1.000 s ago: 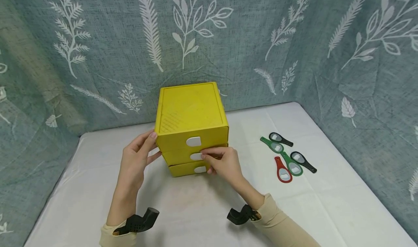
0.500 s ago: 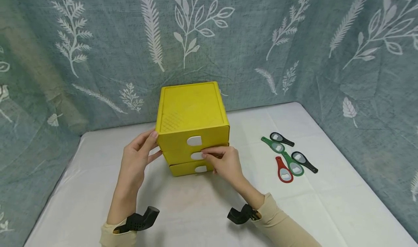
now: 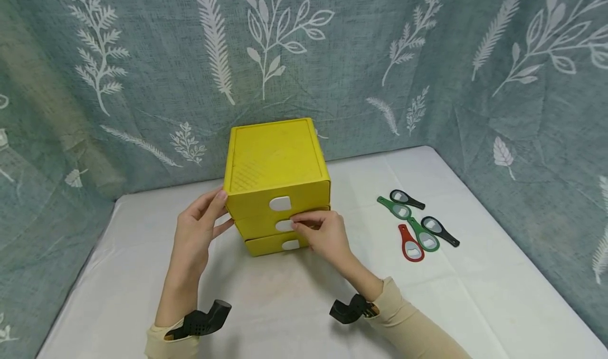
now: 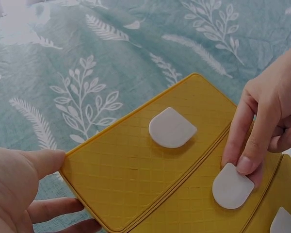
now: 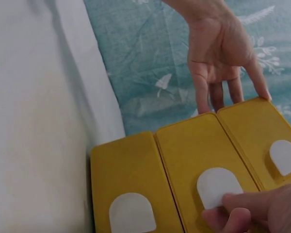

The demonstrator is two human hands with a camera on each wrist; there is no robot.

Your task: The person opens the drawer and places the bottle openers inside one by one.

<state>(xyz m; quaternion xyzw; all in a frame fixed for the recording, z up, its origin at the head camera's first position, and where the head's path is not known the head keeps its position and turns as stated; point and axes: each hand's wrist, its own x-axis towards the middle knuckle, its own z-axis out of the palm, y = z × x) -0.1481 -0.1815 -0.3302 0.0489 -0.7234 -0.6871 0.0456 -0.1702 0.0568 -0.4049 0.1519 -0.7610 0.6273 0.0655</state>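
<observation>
A yellow three-drawer organizer (image 3: 277, 158) stands on the table with a white rounded tab on each drawer front. My left hand (image 3: 195, 232) touches its left side, thumb at the upper front corner and straight fingers along the side wall. My right hand (image 3: 328, 236) pinches the middle drawer's white tab (image 4: 233, 186) between thumb and fingers. The top drawer's tab (image 4: 172, 127) and the bottom drawer's tab (image 5: 132, 213) are untouched. The middle drawer front (image 5: 194, 145) lies nearly level with the fronts beside it.
To the right of the organizer, several bottle openers lie loosely together: a red one (image 3: 412, 249), green ones (image 3: 427, 240) and black ones (image 3: 434, 225). A white cloth (image 3: 266, 317) covers the table. Behind it hangs a blue-green curtain (image 3: 166, 84) with white leaf prints.
The lower fingers of my right hand have drawn in from beside the bottom drawer's tab. Its pinch on the middle tab and my left hand stay as they were.
</observation>
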